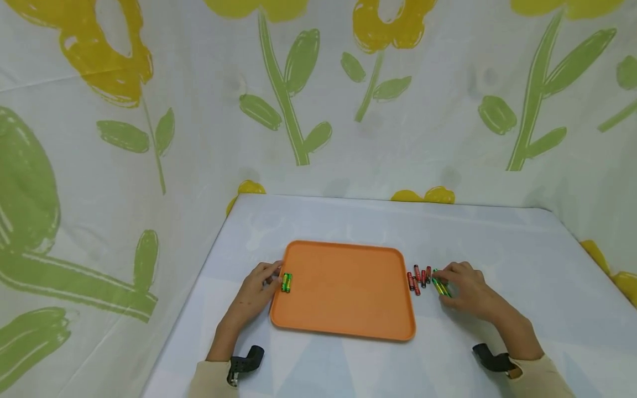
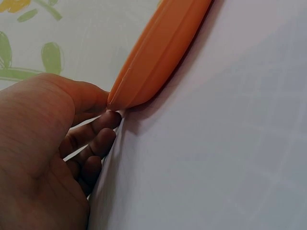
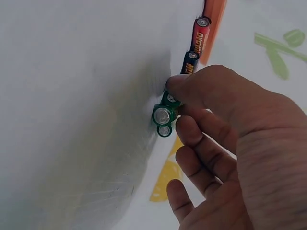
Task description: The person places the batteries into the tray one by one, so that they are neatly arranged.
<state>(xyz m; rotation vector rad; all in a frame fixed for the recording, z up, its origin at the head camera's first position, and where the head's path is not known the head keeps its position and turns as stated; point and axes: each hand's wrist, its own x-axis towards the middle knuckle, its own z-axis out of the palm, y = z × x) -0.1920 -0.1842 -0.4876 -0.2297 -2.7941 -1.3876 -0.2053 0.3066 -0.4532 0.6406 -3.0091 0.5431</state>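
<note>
Yellowish lettering on the red battery (image 3: 200, 36) and the dark-ended battery (image 3: 190, 62) is too blurred to read.

a booth-like corner, flowered cloth (image 1: 428, 132) hanging around a table (image 1: 348, 221).

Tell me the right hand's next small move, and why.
Probably pinch one of the loose green batteries and lift it toward the orange tray: the right hand has its fingers at them, two green batteries lie inside the tray's left edge, and the left hand holds that edge. Whether the right hand grips one is hard to tell.
</note>
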